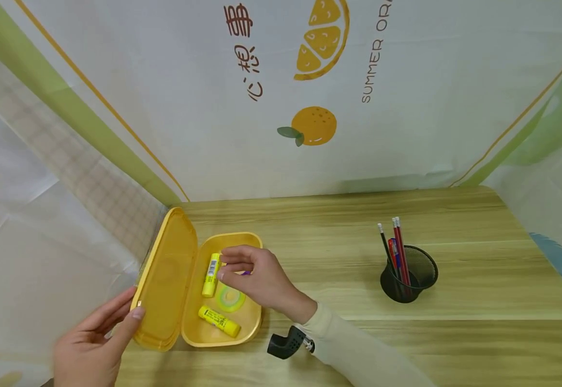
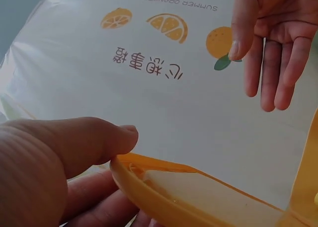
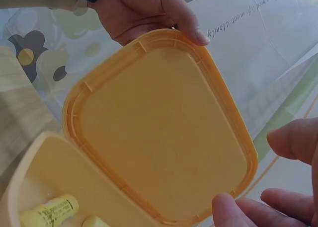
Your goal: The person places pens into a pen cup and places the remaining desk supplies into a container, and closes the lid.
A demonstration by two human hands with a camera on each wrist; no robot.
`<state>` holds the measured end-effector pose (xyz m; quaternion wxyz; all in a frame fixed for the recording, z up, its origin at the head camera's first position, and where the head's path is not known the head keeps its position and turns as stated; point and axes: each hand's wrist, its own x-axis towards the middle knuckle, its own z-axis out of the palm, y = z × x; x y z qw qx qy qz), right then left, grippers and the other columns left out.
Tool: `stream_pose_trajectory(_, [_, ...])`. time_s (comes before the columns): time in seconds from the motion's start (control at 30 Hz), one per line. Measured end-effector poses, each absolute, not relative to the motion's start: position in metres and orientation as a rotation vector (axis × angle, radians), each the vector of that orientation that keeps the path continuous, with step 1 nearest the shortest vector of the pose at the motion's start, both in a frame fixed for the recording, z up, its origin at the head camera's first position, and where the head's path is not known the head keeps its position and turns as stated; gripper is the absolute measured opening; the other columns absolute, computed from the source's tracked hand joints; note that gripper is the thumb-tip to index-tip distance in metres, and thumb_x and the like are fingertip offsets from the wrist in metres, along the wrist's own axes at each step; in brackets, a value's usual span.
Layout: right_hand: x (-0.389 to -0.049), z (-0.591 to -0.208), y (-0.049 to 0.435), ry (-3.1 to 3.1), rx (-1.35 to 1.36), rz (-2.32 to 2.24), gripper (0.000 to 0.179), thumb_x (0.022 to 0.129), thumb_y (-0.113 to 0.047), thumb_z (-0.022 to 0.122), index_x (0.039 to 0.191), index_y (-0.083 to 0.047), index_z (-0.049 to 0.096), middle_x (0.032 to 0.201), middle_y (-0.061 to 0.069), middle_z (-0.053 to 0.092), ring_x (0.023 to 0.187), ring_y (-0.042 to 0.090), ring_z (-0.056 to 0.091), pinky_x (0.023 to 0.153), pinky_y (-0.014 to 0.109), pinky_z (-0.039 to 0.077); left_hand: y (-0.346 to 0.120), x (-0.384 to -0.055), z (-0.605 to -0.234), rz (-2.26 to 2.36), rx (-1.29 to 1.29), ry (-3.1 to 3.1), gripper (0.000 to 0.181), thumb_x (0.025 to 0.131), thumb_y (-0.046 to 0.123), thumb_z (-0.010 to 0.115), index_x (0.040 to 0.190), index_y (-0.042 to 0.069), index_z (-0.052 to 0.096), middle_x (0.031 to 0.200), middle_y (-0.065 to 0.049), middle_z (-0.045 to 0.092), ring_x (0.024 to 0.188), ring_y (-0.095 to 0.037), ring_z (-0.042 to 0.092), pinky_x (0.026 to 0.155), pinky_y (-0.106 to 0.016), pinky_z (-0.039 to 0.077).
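A yellow-orange plastic box (image 1: 256, 322) stands with its hinged lid (image 1: 167, 274) raised on the left. My left hand (image 1: 94, 341) grips the lid's edge, thumb on the inner side and fingers behind. Over the box hovers my right hand (image 1: 257, 274), its fingers loosely bent with nothing between them. Inside the box lie two yellow glue sticks, one glue stick (image 1: 210, 277) lengthwise and the other glue stick (image 1: 219, 321) slanted near the front. Between them is a round green-and-yellow ring-like item (image 1: 231, 298), partly hidden by the right hand. A bit of something purple shows beside that hand.
To the right on the wooden table (image 1: 329, 231) stands a black mesh pen cup (image 1: 423, 269) with several pencils (image 1: 402, 252) and pens in it. A printed white cloth (image 1: 203, 145) hangs behind the table. Cloth also hangs at the left side.
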<state>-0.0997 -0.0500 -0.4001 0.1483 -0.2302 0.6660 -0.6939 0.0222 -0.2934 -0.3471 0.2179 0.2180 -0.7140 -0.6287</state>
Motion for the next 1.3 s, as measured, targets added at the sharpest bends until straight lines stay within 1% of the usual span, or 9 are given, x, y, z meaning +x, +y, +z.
stream_pose_trajectory(0.1, [-0.098, -0.398, -0.053, 1.865, -0.675, -2.02, 0.044, 0.099, -0.021, 0.074, 0.141, -0.007, 0.066, 0.138, 0.01, 0.07, 0.108, 0.004, 0.072, 0.09, 0.023, 0.06, -0.283, 0.021, -0.346, -1.709, 0.632, -2.029, 0.04, 0.085, -0.007, 0.084, 0.124, -0.001, 0.077, 0.094, 0.011, 0.082, 0.086, -0.003, 0.076, 0.066, -0.016, 0.06])
stream_pose_trajectory(0.27, [-0.097, -0.397, -0.062, 1.806, -0.656, -2.043, 0.043, 0.099, -0.018, 0.074, 0.139, -0.004, 0.067, 0.134, 0.011, 0.073, 0.103, 0.002, 0.072, 0.089, 0.022, 0.061, -0.264, 0.017, -0.346, -1.7, 0.634, -2.071, 0.04, 0.084, -0.003, 0.086, 0.123, -0.002, 0.078, 0.095, 0.011, 0.082, 0.078, -0.007, 0.077, 0.068, -0.017, 0.061])
stream_pose_trajectory(0.43, [-0.095, -0.398, -0.069, 1.787, -0.58, -2.052, 0.041, 0.099, -0.021, 0.076, 0.136, -0.003, 0.07, 0.126, 0.012, 0.076, 0.101, 0.006, 0.074, 0.087, 0.023, 0.061, -0.251, 0.018, -0.35, -1.684, 0.586, -2.124, 0.039, 0.084, -0.002, 0.088, 0.122, -0.002, 0.078, 0.096, 0.01, 0.082, 0.073, -0.011, 0.078, 0.067, -0.02, 0.062])
stream_pose_trajectory(0.57, [-0.091, -0.397, -0.074, 1.695, -0.504, -2.089, 0.043, 0.099, -0.02, 0.076, 0.137, -0.002, 0.069, 0.12, 0.009, 0.078, 0.105, 0.016, 0.077, 0.088, 0.029, 0.063, -0.242, 0.017, -0.352, -1.652, 0.562, -2.173, 0.039, 0.083, 0.0, 0.089, 0.12, 0.0, 0.079, 0.096, 0.01, 0.082, 0.077, -0.01, 0.078, 0.069, -0.02, 0.062])
stream_pose_trajectory(0.7, [-0.088, -0.396, -0.077, 1.595, -0.475, -2.119, 0.045, 0.1, -0.017, 0.075, 0.139, 0.001, 0.066, 0.116, 0.01, 0.08, 0.105, 0.022, 0.079, 0.088, 0.034, 0.064, -0.233, 0.016, -0.355, -1.589, 0.565, -2.263, 0.038, 0.082, 0.006, 0.092, 0.118, 0.006, 0.081, 0.098, 0.012, 0.081, 0.084, -0.007, 0.077, 0.071, -0.02, 0.062])
stream_pose_trajectory(0.83, [-0.086, -0.394, -0.079, 1.555, -0.475, -2.119, 0.041, 0.1, -0.019, 0.076, 0.135, 0.0, 0.069, 0.115, 0.01, 0.08, 0.1, 0.019, 0.079, 0.087, 0.037, 0.064, -0.229, 0.016, -0.358, -1.517, 0.542, -2.335, 0.036, 0.08, 0.011, 0.094, 0.115, 0.01, 0.083, 0.098, 0.014, 0.08, 0.086, -0.005, 0.075, 0.074, -0.019, 0.062])
stream_pose_trajectory(1.03, [-0.085, -0.394, -0.079, 1.51, -0.457, -2.127, 0.032, 0.099, -0.016, 0.076, 0.128, -0.004, 0.074, 0.119, 0.023, 0.077, 0.097, 0.017, 0.079, 0.085, 0.039, 0.065, -0.226, 0.017, -0.362, -1.475, 0.467, -2.364, 0.035, 0.079, 0.012, 0.095, 0.112, 0.011, 0.084, 0.099, 0.013, 0.081, 0.09, -0.004, 0.073, 0.078, -0.017, 0.061])
stream_pose_trajectory(1.17, [-0.084, -0.395, -0.077, 1.502, -0.445, -2.127, 0.029, 0.099, -0.015, 0.076, 0.127, -0.005, 0.074, 0.114, 0.018, 0.079, 0.095, 0.019, 0.079, 0.083, 0.037, 0.065, -0.226, 0.018, -0.363, -1.481, 0.427, -2.374, 0.035, 0.078, 0.012, 0.095, 0.111, 0.01, 0.084, 0.101, 0.011, 0.081, 0.091, -0.005, 0.072, 0.08, -0.018, 0.061])
stream_pose_trajectory(1.3, [-0.082, -0.394, -0.076, 1.499, -0.419, -2.121, 0.027, 0.099, -0.013, 0.076, 0.125, -0.006, 0.075, 0.109, 0.012, 0.081, 0.091, 0.019, 0.079, 0.08, 0.036, 0.066, -0.226, 0.018, -0.364, -1.472, 0.426, -2.39, 0.035, 0.079, 0.015, 0.095, 0.112, 0.012, 0.084, 0.103, 0.012, 0.081, 0.093, -0.005, 0.072, 0.08, -0.017, 0.06])
